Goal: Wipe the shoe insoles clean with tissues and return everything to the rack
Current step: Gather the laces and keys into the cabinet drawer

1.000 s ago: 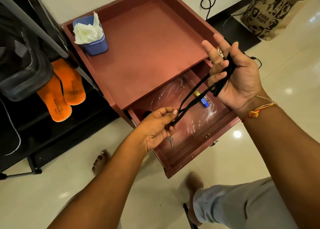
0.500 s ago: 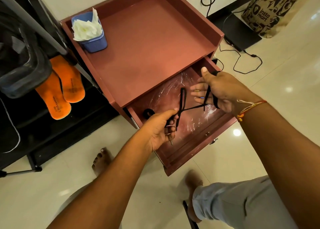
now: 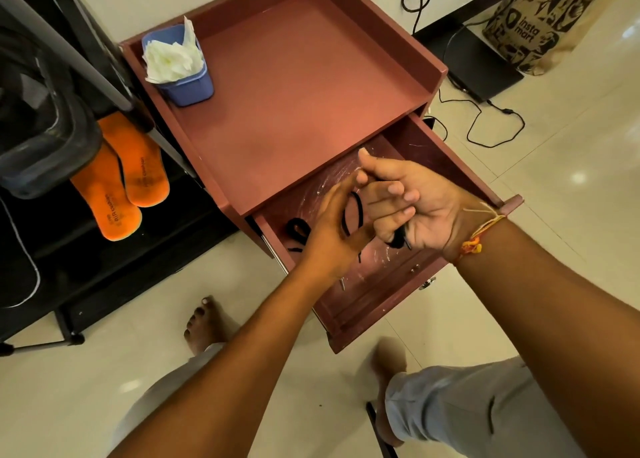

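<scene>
The two orange insoles (image 3: 121, 183) lie side by side on a shelf of the black rack (image 3: 86, 249) to your left, toes pointing toward you, their heels partly hidden under a dark container on the rack. The white tissues (image 3: 171, 57) stand bunched in a blue tub (image 3: 192, 88) in the back left corner of the red-brown worktop (image 3: 294, 86), well apart from both of your hands.

Your hands meet over the open drawer (image 3: 450, 152) below that worktop. Your right hand (image 3: 412, 208) is palm up with its fingers curled round a black cord (image 3: 356, 211); an end of the cord sticks out beneath the little finger. Your left hand (image 3: 332, 229) reaches in beside it, back toward the camera and blurred. A loop of the cord shows between the two hands, but I cannot tell whether the left one grips it.

Another coil of black cord (image 3: 298, 230) lies in the drawer by your left hand. A thread band (image 3: 478, 235) circles your right wrist. A printed paper bag (image 3: 540, 24) stands on the floor at the far right.
</scene>
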Demonstrator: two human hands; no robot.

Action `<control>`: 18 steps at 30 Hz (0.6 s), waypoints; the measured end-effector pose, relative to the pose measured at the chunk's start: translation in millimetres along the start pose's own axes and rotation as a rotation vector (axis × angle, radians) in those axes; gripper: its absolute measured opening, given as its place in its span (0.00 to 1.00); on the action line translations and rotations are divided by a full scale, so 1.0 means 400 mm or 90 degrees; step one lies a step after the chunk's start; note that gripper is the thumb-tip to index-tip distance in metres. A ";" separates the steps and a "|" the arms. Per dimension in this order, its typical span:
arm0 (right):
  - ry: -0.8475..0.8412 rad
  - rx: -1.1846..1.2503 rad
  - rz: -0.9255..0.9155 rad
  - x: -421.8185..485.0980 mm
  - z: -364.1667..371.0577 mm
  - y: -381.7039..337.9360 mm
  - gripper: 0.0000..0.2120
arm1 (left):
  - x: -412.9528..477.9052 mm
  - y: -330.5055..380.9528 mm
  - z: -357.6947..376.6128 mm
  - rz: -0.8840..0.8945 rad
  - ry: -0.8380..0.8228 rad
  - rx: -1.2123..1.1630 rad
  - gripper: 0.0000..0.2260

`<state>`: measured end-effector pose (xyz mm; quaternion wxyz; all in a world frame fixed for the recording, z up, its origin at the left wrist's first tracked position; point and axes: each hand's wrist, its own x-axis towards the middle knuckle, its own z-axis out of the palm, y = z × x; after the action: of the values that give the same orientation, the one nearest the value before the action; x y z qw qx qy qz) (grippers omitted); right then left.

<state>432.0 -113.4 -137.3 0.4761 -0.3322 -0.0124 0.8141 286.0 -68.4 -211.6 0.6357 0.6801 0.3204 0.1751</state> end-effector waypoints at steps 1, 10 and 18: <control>-0.056 0.018 0.025 0.005 0.003 0.007 0.20 | 0.002 0.001 0.001 0.004 -0.018 -0.068 0.28; -0.229 0.182 -0.170 -0.003 0.021 -0.001 0.27 | -0.026 0.028 -0.004 -0.032 -0.115 0.003 0.06; 0.249 -0.296 -0.375 -0.024 -0.029 -0.041 0.32 | -0.036 0.060 -0.031 0.037 -0.158 0.132 0.06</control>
<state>454.0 -115.4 -136.1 0.5942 -0.5610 -0.1997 0.5407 272.3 -68.1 -184.2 0.5913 0.7676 0.2357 0.0742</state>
